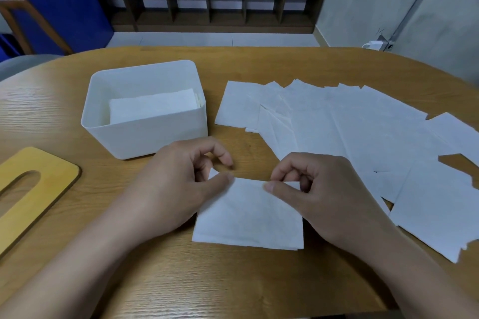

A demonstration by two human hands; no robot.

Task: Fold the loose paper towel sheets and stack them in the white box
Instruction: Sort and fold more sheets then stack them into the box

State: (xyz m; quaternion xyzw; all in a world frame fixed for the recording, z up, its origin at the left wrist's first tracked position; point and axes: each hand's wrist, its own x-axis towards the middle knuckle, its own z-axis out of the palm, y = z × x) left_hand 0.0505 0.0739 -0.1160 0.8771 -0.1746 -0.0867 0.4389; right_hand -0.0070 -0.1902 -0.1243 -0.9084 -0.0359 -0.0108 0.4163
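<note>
While both hands pinch its far edge to square the fold, left hand [178, 184] & right hand [318, 189] keep the sheet [248, 217] flat on table [233, 280] (white box [145, 134] sits just beyond, w/ folded stack inside).

Folded white paper towel sheet [248, 215] lying flat on the near tabletop, far edge pinched at both corners, loose white sheets [350, 137] spread overlapping to the right, open white box [145, 132] at left, folded sheets [153, 107] stacked inside
</note>
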